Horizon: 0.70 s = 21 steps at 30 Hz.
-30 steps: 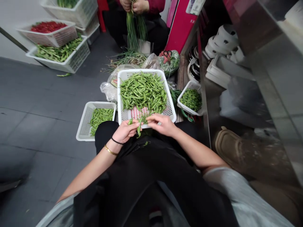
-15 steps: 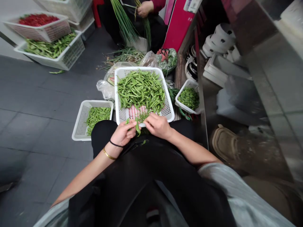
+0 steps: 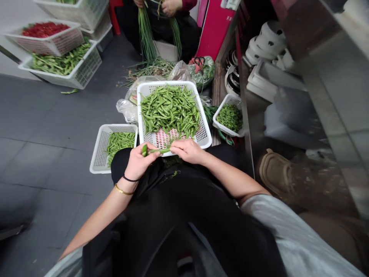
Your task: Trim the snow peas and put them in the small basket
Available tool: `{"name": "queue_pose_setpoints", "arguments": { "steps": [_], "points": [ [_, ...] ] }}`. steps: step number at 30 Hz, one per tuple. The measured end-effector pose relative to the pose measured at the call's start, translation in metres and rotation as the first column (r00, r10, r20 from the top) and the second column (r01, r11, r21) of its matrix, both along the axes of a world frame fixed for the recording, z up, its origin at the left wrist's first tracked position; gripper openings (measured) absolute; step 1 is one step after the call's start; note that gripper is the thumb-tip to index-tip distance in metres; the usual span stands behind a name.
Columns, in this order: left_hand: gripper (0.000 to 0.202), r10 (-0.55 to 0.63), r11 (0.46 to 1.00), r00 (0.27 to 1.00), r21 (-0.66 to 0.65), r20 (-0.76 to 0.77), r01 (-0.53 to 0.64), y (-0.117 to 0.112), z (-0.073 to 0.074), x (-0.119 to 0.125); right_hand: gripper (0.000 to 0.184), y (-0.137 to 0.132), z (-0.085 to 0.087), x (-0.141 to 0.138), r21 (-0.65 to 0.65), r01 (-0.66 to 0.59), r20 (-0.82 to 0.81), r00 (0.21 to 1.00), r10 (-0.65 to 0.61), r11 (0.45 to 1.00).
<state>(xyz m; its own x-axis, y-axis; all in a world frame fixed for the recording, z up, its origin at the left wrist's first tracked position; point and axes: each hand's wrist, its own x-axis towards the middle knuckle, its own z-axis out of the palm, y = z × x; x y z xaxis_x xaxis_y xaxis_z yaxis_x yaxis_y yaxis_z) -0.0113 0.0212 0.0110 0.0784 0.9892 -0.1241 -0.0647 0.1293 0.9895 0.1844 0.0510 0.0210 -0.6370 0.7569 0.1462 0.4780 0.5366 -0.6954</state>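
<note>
A green pea pod (image 3: 162, 151) stretches between my two hands at the near rim of a white perforated basket (image 3: 206, 132). My left hand (image 3: 140, 161) pinches one end, with another green pod (image 3: 144, 150) held among its fingers. The fingertips of my right hand (image 3: 188, 151) are closed on the other end. Behind them the basket holds a heap of pea pods (image 3: 171, 107). Small green trimmings (image 3: 172, 141) lie in its near part, by my right fingers.
A smaller white basket (image 3: 95, 163) of pods stands on the floor at left. Another basket (image 3: 218, 124) of chopped greens sits at right beside a metal unit. Stacked crates (image 3: 83, 71) stand far left. Across from me, a person's hand (image 3: 172, 7) holds long green stalks (image 3: 147, 38).
My left hand has moved left and turned, and the pod that hung down now lies level between both hands. The other person's stalks have parted into two bunches.
</note>
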Motion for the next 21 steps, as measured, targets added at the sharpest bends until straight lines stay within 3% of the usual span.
{"name": "queue_pose_setpoints", "arguments": {
  "steps": [4,7,11,14,16,19,21],
  "points": [
    [0.022,-0.188,0.981,0.981,-0.046,-0.038,0.186,-0.005,-0.001,0.008,0.03,-0.003,-0.003,-0.006,0.018,0.122,-0.108,0.987,-0.12,0.992],
    [0.026,-0.191,0.978,0.982,-0.084,0.01,0.191,-0.003,-0.005,0.017,0.03,-0.003,-0.008,-0.011,0.048,0.124,-0.087,0.989,-0.119,0.991],
    [0.026,0.056,0.995,0.987,-0.095,0.149,-0.042,0.009,-0.012,0.011,0.029,0.006,-0.018,-0.002,0.036,0.131,-0.061,0.99,-0.129,0.991],
    [0.023,0.309,0.951,0.916,-0.109,0.255,-0.291,0.023,-0.017,-0.002,0.031,0.018,-0.025,0.011,0.009,0.184,0.051,0.982,-0.185,0.983],
    [0.021,0.365,0.931,0.878,-0.145,0.309,-0.336,0.031,-0.019,-0.012,0.026,0.03,-0.028,0.015,-0.026,0.146,0.177,0.974,-0.139,0.989],
    [0.016,0.266,0.95,0.866,-0.267,0.424,-0.161,0.039,-0.021,-0.022,0.019,0.056,-0.032,0.018,-0.136,0.008,0.367,0.929,0.043,0.991],
    [0.008,0.197,0.937,0.855,-0.348,0.48,-0.021,0.04,-0.021,-0.025,0.029,0.08,-0.036,0.021,-0.092,0.147,0.484,0.871,-0.085,0.985]
  ]
}}
